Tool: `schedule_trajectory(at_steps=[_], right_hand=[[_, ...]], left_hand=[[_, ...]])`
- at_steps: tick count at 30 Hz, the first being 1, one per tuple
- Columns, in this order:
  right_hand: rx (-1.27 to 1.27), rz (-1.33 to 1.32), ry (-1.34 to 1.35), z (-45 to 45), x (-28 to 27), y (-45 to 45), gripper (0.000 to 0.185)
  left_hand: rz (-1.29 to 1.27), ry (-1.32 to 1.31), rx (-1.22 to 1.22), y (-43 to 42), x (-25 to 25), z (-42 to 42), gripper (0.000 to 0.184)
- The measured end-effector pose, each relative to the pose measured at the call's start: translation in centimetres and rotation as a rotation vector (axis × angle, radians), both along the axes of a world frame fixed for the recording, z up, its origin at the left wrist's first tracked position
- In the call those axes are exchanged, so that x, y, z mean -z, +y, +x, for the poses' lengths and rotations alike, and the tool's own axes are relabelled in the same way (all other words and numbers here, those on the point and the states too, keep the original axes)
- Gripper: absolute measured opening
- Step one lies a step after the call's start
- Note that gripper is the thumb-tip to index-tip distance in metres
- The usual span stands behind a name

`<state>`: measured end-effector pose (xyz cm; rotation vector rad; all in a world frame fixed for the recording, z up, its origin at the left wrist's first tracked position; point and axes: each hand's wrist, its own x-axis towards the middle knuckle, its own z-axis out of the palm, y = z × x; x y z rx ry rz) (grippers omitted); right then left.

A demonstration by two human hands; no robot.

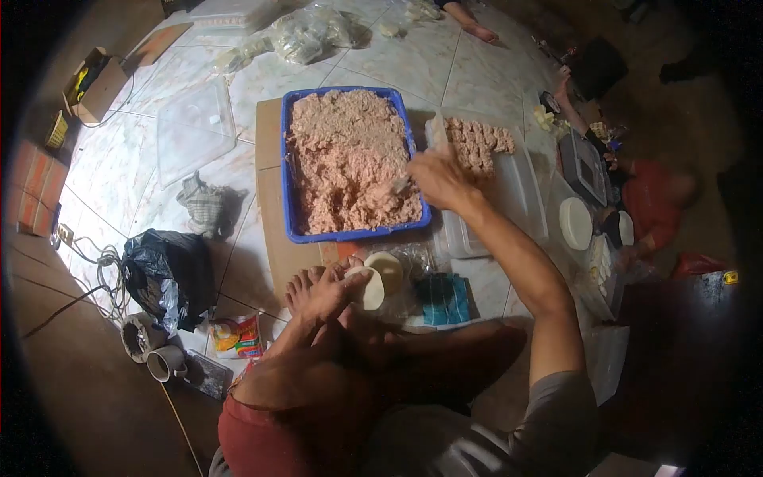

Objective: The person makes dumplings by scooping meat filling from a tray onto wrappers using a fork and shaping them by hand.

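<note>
A blue tray full of pinkish minced filling stands on cardboard on the tiled floor. My right hand is closed round a utensil whose tip is in the filling near the tray's right side. Below the tray, my left hand pinches a round pale wrapper. Beside it a stack of similar wrappers lies on clear plastic. To the right of the tray, a translucent container holds several rows of shaped pieces.
A black plastic bag, a mug and a crumpled cloth are at the left. A teal packet lies near my legs. Another person in red sits at the right. Plastic bags lie at the back.
</note>
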<state>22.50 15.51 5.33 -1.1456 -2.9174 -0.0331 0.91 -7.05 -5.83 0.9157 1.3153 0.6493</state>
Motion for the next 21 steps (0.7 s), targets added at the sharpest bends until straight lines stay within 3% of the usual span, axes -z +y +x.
schedule_trajectory(at_steps=[2,3,4,6,8,9,11,12,13,14,15,16,18,21], right_hand=[[-0.104,-0.163,-0.109,-1.0,0.8,-2.4,0.022],[-0.128,-0.244,0.006,-1.1,-0.3,-3.3,0.021],[-0.130,-0.248,0.006,-0.7,0.2,-2.9,0.021],[-0.009,0.049,0.143,0.4,1.9,-1.5,0.004],[-0.031,-0.025,0.201,0.3,4.7,-2.5,0.002],[-0.058,-0.103,0.257,-0.1,5.4,-3.1,0.002],[0.130,-0.260,0.285,-1.0,2.2,-4.4,0.010],[0.235,-0.316,0.303,-1.1,1.2,-4.7,0.012],[0.231,-0.311,0.309,-0.9,0.6,-5.0,0.012],[0.284,-0.440,0.501,-0.5,0.0,-5.3,0.012],[0.336,-0.573,0.692,-0.2,-0.3,-5.8,0.013],[0.333,-0.576,0.697,-0.1,-0.4,-6.6,0.013],[0.259,-0.495,0.913,0.0,-0.3,-8.8,0.016],[0.296,-0.440,1.002,-1.5,1.9,-12.9,0.017]], left_hand=[[-0.038,0.216,0.081,0.2,-1.3,-0.2,0.072],[-0.045,0.289,0.106,0.6,-2.0,-0.3,0.081],[-0.047,0.317,0.097,0.4,-2.5,-0.2,0.080],[-0.044,0.352,0.092,0.4,-2.8,-0.3,0.079],[-0.023,0.088,0.042,1.0,-2.5,-0.6,0.058],[-0.016,0.093,0.042,1.3,-1.8,-0.3,0.058],[-0.214,-0.792,-0.240,1.5,0.1,0.6,0.069],[-0.207,-0.788,-0.240,1.8,0.1,0.4,0.069],[-0.262,-0.982,-0.260,2.3,0.0,0.2,0.068],[-0.315,-1.178,-0.278,2.9,-0.1,0.1,0.067],[-0.267,-1.177,-0.292,3.2,-1.3,-0.3,0.073],[-0.266,-1.172,-0.295,3.6,-1.7,-0.5,0.073],[-0.163,-1.269,-0.390,4.5,-2.6,-0.9,0.088],[0.012,-1.355,-0.445,5.9,-5.2,0.0,0.091]])
